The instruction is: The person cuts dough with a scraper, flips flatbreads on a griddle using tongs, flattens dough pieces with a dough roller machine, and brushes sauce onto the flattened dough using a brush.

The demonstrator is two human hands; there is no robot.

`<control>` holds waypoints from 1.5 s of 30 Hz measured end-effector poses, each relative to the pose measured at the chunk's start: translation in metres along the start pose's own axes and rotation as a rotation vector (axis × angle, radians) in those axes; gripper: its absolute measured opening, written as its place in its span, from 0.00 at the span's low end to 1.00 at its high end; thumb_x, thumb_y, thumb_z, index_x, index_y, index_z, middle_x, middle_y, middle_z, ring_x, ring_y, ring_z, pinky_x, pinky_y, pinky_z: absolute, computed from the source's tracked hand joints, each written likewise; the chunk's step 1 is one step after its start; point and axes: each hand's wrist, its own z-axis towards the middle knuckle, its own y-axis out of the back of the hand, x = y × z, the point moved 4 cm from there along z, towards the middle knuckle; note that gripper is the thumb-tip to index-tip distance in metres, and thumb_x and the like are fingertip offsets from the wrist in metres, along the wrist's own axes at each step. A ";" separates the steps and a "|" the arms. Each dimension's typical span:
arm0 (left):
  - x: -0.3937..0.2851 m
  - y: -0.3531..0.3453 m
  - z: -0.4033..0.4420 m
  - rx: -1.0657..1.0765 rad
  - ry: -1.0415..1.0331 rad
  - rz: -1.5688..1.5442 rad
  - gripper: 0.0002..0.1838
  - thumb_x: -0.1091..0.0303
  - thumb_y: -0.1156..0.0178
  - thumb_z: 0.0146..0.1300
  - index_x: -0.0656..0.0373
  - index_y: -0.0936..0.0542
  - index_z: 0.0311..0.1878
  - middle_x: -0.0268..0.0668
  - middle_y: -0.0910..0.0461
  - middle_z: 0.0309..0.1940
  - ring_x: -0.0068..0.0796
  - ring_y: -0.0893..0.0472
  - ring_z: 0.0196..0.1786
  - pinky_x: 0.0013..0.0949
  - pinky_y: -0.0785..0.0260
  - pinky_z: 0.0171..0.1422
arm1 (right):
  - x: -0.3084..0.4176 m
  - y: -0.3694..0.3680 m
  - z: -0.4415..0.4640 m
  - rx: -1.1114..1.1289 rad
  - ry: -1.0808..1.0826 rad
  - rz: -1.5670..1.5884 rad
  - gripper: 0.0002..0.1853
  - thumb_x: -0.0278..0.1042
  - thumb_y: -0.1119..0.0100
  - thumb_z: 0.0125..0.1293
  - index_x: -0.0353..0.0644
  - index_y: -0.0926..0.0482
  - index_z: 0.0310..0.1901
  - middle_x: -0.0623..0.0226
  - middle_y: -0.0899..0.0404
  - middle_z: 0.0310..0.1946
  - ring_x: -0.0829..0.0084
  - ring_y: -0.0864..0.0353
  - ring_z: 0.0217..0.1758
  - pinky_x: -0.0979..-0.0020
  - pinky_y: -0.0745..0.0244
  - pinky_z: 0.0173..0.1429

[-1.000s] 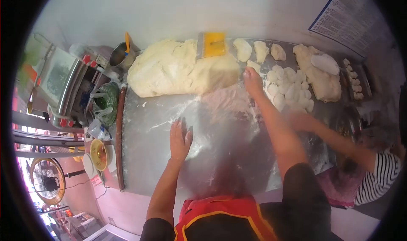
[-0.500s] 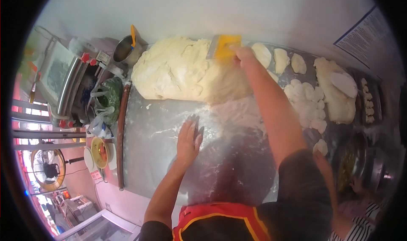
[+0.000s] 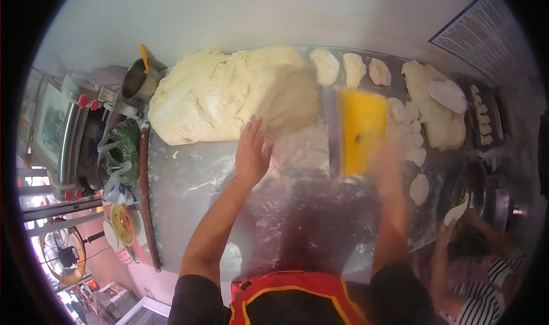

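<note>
A big slab of pale dough (image 3: 206, 96) lies along the wall side of the metal table. My left hand (image 3: 253, 153) rests with fingers stretched out, the tips at the dough's near edge. In my right hand (image 3: 386, 162), blurred by motion, is a yellow dough scraper (image 3: 363, 130) with a metal blade, held over the floured table right of the slab. Behind the scraper sit several cut dough pieces (image 3: 325, 66). Partly hidden by it is a cluster of small round dough pieces (image 3: 413, 136). A single flat dough piece (image 3: 419, 189) lies closer to me.
Left of the dough stand a metal pot (image 3: 134, 84) with an orange handle and a long rolling pin (image 3: 146, 205). Further right are a larger dough mass (image 3: 434, 110) and a tray of small pieces (image 3: 483, 119). A co-worker's hands (image 3: 449, 230) hold dough by a pan.
My right hand has brought the scraper from the dough's far right side toward me and to the right. My left hand has moved up to the dough's edge. The co-worker has lifted a dough piece.
</note>
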 end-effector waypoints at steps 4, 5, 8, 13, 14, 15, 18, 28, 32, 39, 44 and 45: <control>-0.006 0.005 0.013 -0.011 -0.057 0.028 0.29 0.73 0.40 0.55 0.63 0.36 0.61 0.47 0.38 0.63 0.49 0.42 0.67 0.45 0.48 0.70 | -0.056 -0.017 -0.082 0.298 -0.251 0.099 0.23 0.32 0.45 0.61 0.36 0.32 0.58 0.64 0.26 0.49 0.74 0.29 0.52 0.72 0.36 0.58; -0.007 0.004 0.014 0.003 -0.060 0.028 0.29 0.73 0.41 0.55 0.63 0.35 0.61 0.47 0.38 0.63 0.49 0.42 0.67 0.44 0.48 0.70 | -0.061 -0.023 -0.094 0.414 -0.316 0.097 0.22 0.32 0.45 0.61 0.36 0.31 0.57 0.64 0.26 0.48 0.74 0.29 0.52 0.72 0.36 0.58; -0.011 -0.001 0.015 0.042 -0.069 0.032 0.27 0.73 0.41 0.55 0.63 0.34 0.60 0.47 0.38 0.62 0.49 0.41 0.67 0.44 0.47 0.69 | -0.057 -0.027 -0.116 0.490 -0.368 -0.244 0.20 0.33 0.45 0.61 0.36 0.29 0.54 0.63 0.24 0.45 0.73 0.28 0.50 0.71 0.35 0.56; -0.022 -0.013 0.008 0.066 -0.068 0.037 0.25 0.72 0.41 0.56 0.63 0.33 0.59 0.47 0.37 0.62 0.50 0.41 0.67 0.45 0.46 0.69 | -0.094 -0.028 -0.111 0.592 -0.214 -0.454 0.16 0.38 0.44 0.59 0.35 0.26 0.44 0.52 0.23 0.39 0.58 0.24 0.44 0.63 0.32 0.50; -0.023 -0.014 0.006 0.056 -0.067 0.030 0.25 0.72 0.42 0.57 0.63 0.33 0.59 0.48 0.36 0.62 0.50 0.41 0.67 0.45 0.47 0.69 | -0.091 -0.027 -0.100 0.638 -0.217 -0.570 0.16 0.40 0.44 0.59 0.36 0.26 0.42 0.50 0.23 0.38 0.55 0.24 0.43 0.61 0.32 0.48; -0.025 -0.015 0.003 0.045 -0.065 0.023 0.25 0.72 0.42 0.57 0.64 0.33 0.59 0.48 0.36 0.62 0.51 0.40 0.66 0.45 0.47 0.69 | -0.071 -0.026 -0.080 0.493 -0.108 -0.543 0.16 0.41 0.45 0.58 0.36 0.26 0.40 0.49 0.24 0.38 0.52 0.25 0.43 0.60 0.32 0.47; -0.030 -0.017 -0.013 0.062 -0.035 -0.048 0.24 0.72 0.44 0.58 0.64 0.33 0.59 0.49 0.36 0.62 0.51 0.40 0.66 0.45 0.48 0.70 | -0.035 -0.028 0.004 0.046 0.039 -0.380 0.18 0.37 0.46 0.57 0.37 0.28 0.47 0.51 0.24 0.42 0.51 0.26 0.48 0.59 0.32 0.50; -0.041 0.020 -0.092 0.210 0.167 -0.120 0.27 0.72 0.44 0.58 0.63 0.36 0.62 0.51 0.37 0.62 0.52 0.40 0.66 0.44 0.48 0.70 | -0.027 -0.063 0.213 0.068 -0.003 -0.617 0.29 0.38 0.32 0.45 0.35 0.28 0.50 0.52 0.24 0.47 0.60 0.25 0.52 0.63 0.30 0.53; -0.033 0.022 -0.106 0.219 0.240 -0.161 0.31 0.72 0.40 0.55 0.62 0.37 0.63 0.51 0.38 0.62 0.52 0.40 0.66 0.43 0.47 0.70 | 0.013 -0.077 0.162 0.014 0.309 -0.540 0.18 0.33 0.35 0.47 0.39 0.27 0.40 0.58 0.23 0.37 0.63 0.23 0.44 0.63 0.30 0.46; -0.050 0.047 -0.061 0.072 0.374 -0.618 0.35 0.71 0.33 0.50 0.64 0.35 0.61 0.47 0.33 0.58 0.39 0.32 0.61 0.37 0.39 0.63 | 0.074 -0.134 0.002 0.520 0.372 -0.045 0.14 0.32 0.36 0.52 0.41 0.27 0.38 0.61 0.24 0.35 0.72 0.25 0.39 0.66 0.31 0.42; 0.016 0.067 -0.120 0.157 0.982 -0.861 0.28 0.75 0.34 0.51 0.65 0.30 0.57 0.36 0.23 0.44 0.28 0.22 0.44 0.29 0.30 0.51 | 0.032 -0.114 0.135 -0.040 0.187 -0.176 0.19 0.36 0.37 0.52 0.34 0.27 0.42 0.57 0.23 0.36 0.62 0.24 0.40 0.63 0.30 0.44; 0.026 0.078 -0.136 0.093 1.053 -0.912 0.28 0.75 0.35 0.51 0.65 0.31 0.57 0.37 0.23 0.45 0.28 0.22 0.45 0.29 0.30 0.52 | 0.009 -0.107 0.171 -0.099 0.025 0.126 0.20 0.37 0.36 0.51 0.32 0.28 0.41 0.53 0.24 0.35 0.62 0.24 0.40 0.65 0.30 0.46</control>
